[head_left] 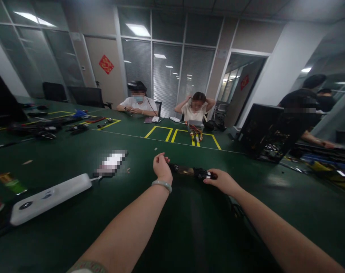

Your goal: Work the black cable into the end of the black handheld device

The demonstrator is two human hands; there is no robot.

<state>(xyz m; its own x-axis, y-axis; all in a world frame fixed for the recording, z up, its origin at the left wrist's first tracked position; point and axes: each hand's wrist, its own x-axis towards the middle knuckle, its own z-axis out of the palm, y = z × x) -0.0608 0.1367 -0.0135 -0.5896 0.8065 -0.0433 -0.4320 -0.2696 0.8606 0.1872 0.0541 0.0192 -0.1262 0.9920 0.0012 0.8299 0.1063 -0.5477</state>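
Observation:
My left hand (161, 165), with a pale bangle on the wrist, is curled shut at one end of a dark, slim, elongated object (189, 171) lying on the green table (75, 159). My right hand (222, 180) is closed on the other end, where the object is black with a white mark. The object is too dark to name. Both arms reach out from the bottom of the view.
A white power bank (49, 197) with a cable lies at left, beside a blurred white item (112, 163). Tools and cables clutter the far left. Yellow tape boxes mark the table. Two people sit opposite; another works at an open computer case (263, 132) at right.

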